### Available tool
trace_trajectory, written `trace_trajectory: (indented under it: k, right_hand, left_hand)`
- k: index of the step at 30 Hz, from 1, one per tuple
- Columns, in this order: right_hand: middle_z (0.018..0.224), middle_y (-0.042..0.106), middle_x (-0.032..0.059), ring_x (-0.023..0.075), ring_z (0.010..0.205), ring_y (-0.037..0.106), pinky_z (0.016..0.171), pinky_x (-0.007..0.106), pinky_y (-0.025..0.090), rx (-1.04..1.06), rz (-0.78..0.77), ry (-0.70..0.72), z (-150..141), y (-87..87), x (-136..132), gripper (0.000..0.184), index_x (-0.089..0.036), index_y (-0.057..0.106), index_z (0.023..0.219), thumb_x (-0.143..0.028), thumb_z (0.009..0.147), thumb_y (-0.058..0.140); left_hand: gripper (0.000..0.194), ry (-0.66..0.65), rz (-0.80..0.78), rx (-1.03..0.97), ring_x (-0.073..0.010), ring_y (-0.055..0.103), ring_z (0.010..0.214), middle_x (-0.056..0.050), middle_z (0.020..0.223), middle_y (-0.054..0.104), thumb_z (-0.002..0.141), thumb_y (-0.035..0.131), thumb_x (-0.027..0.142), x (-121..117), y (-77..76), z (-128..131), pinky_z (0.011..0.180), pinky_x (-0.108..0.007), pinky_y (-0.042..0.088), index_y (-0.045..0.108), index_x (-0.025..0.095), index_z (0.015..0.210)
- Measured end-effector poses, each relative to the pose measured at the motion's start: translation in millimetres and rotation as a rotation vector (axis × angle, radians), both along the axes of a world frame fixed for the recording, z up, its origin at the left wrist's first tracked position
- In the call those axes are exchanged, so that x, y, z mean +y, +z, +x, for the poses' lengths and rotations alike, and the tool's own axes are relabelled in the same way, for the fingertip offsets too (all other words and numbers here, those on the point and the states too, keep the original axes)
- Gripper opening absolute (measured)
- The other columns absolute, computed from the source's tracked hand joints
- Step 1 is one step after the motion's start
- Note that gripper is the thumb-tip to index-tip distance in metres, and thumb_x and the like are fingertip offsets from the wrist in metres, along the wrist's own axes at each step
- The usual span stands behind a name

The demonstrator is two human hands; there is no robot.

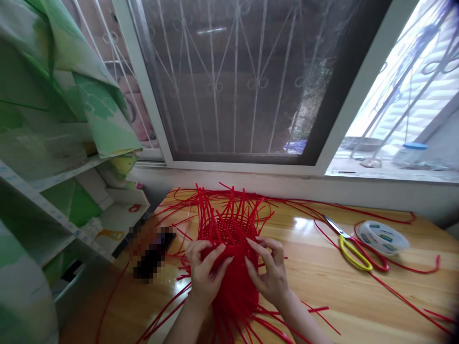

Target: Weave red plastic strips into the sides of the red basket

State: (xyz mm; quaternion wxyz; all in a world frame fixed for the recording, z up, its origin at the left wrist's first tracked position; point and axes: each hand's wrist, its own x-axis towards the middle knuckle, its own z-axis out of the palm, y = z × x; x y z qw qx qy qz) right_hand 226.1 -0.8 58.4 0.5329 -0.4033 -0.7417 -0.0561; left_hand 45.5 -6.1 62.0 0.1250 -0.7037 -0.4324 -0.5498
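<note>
Head view: nearest are the two forearms, rising from the bottom edge to meet on a half-woven red basket (229, 239) that lies on its side on the wooden table (322, 282). The left hand (205, 272) cups the basket's near left wall, thumb and fingers curled over the woven rim. The right hand (269, 272) is on the near right wall, its fingertips (251, 244) drawn together, seemingly pinching a strand at the rim; the exact strand is too fine to tell. Both hands are equally close and touching the basket, which sits between them and just beyond the knuckles. Its long axis runs away from the person, with the open mouth facing the window. Nothing shows inside the basket. Loose red strands (222, 200) fan out beyond the weave, and more trail toward the near edge under the wrists.

Farther right, well apart from the hands, lie yellow-handled scissors (349, 246) and just beyond them a tape roll (383, 236), with red strands looped around both. Left of the basket lies a dark, blurred object (154, 255). Beyond the table stands the barred window (236, 81).
</note>
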Motion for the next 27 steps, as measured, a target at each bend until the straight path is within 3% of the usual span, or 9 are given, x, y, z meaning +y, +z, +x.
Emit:
trace_trajectory:
  k: [5,8,10,12,14,18,27]
  right_hand:
    - [0.103,0.045,0.0095,0.0234,0.101,0.049,0.081,0.042,0.05,0.01,0.004,-0.013,-4,3.2,1,0.049,-0.023,0.045,0.127,-0.016,0.08,0.054]
    - [0.107,0.045,0.0111,0.0247,0.104,0.047,0.084,0.045,0.048,0.003,-0.013,-0.012,-6,2.9,1,0.051,-0.022,0.04,0.13,-0.016,0.081,0.052]
    - [0.109,0.044,0.0116,0.0256,0.106,0.045,0.086,0.046,0.047,-0.003,-0.035,0.009,-7,1.2,1,0.053,-0.022,0.038,0.133,-0.017,0.081,0.049]
    - [0.11,0.041,0.0122,0.027,0.109,0.044,0.087,0.048,0.046,-0.012,-0.04,0.053,-6,-0.8,0,0.055,-0.021,0.035,0.135,-0.019,0.082,0.046]
    - [0.111,0.039,0.0125,0.0278,0.111,0.042,0.088,0.049,0.046,-0.021,-0.041,0.078,-5,-2.2,-2,0.058,-0.021,0.032,0.138,-0.018,0.081,0.044]
    - [0.113,0.04,0.0122,0.0271,0.114,0.042,0.089,0.048,0.046,-0.027,-0.069,0.055,-3,-2.9,-6,0.059,-0.023,0.03,0.139,-0.013,0.082,0.043]
    - [0.117,0.043,0.0137,0.0281,0.115,0.045,0.089,0.049,0.047,0.005,-0.033,0.054,-5,-7.6,-8,0.059,-0.021,0.029,0.139,-0.013,0.083,0.044]
  left_hand:
    - [0.041,0.079,-0.001,-0.01,-0.0213,0.043,0.102,-0.01,0.109,0.04,0.072,0.068,0.021,-8,12.6,6,0.085,-0.039,0.042,0.054,0.018,0.111]
    - [0.044,0.1,0.175,-0.073,-0.0201,0.046,0.099,-0.011,0.106,0.04,0.067,0.071,0.014,-22,33.6,13,0.083,-0.036,0.046,0.051,0.014,0.107]
    - [0.033,-0.07,0.243,0.029,-0.0175,0.048,0.095,-0.007,0.097,0.045,0.071,0.063,0.009,-29,50.0,20,0.081,-0.033,0.047,0.053,0.017,0.101]
    - [0.032,-0.311,0.123,0.213,-0.0172,0.05,0.095,-0.006,0.094,0.054,0.077,0.054,0.008,-29,64.1,27,0.087,-0.035,0.046,0.052,0.017,0.107]
    - [0.03,-0.269,-0.063,0.238,-0.0167,0.051,0.094,-0.006,0.098,0.057,0.079,0.052,0.01,-23,73.2,33,0.086,-0.033,0.045,0.051,0.017,0.108]
    - [0.026,-0.051,-0.216,0.242,-0.0202,0.052,0.093,-0.008,0.1,0.057,0.08,0.054,0.015,-8,76.3,38,0.083,-0.036,0.046,0.048,0.014,0.105]
    - [0.019,-0.044,-0.259,0.204,-0.019,0.052,0.083,-0.004,0.089,0.059,0.082,0.055,0.017,-8,68.3,37,0.074,-0.035,0.045,0.05,0.017,0.1]
